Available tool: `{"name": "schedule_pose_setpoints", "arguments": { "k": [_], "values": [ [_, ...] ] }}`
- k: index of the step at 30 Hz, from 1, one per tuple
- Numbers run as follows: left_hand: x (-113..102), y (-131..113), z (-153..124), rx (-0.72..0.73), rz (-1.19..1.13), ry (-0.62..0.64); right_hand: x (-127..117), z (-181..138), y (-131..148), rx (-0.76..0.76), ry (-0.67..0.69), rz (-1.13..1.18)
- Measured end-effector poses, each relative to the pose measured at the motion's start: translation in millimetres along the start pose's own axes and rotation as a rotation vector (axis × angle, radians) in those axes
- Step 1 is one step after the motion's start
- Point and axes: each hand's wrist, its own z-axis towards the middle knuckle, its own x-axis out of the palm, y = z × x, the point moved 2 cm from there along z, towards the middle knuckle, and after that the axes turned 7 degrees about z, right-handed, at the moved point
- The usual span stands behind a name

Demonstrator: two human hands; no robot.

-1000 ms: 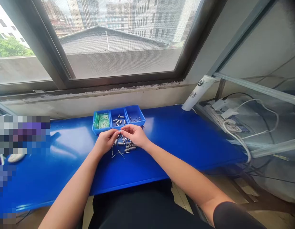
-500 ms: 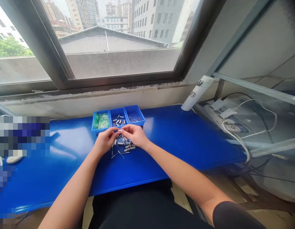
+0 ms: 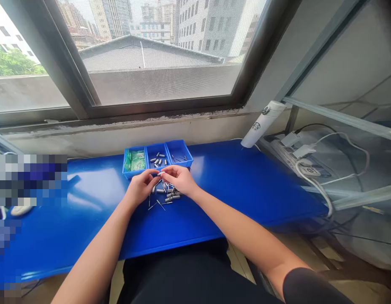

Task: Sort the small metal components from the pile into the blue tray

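Note:
Fingertips of my left hand [image 3: 142, 184] and my right hand [image 3: 181, 180] meet just in front of the blue bins. Between them both hands pinch a small white cylindrical piece [image 3: 160, 173], partly covered by the fingers. Under and in front of the hands lies a loose pile of short metallic cylinders [image 3: 172, 197] and thin dark rods [image 3: 160, 205]. Behind, the middle blue bin [image 3: 155, 148] contains several similar cylinders. A few thin rods lie in the right blue bin [image 3: 179, 145]. Green plastic packaging with small parts [image 3: 136, 161] fills the left bin.
A white tumbler [image 3: 262, 125] stands at the back right of the blue table [image 3: 246, 190]. White cables and plugs [image 3: 305, 150] lie beyond it by a metal frame. At the left edge is a pale rounded object [image 3: 22, 210] beside a blurred-out area.
The view has shifted very slightly. Both hands keep their pinch on the small piece, which appears turned a little between the fingers.

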Motion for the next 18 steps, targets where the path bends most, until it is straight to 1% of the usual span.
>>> {"name": "schedule_pose_setpoints", "arguments": {
  "k": [6,11,18],
  "values": [
    [-1.3,1.1,0.1,0.002,0.023,0.038,-0.3,-2.2,2.1,-0.034,0.032,-0.046],
    [-1.7,2.1,-0.4,-0.011,0.058,0.07,-0.8,-1.9,2.4,-0.024,0.027,-0.068],
    [-1.4,1.4,-0.8,-0.064,0.076,0.129,1.2,-2.6,6.4,0.005,0.026,-0.007]
  ]
}}
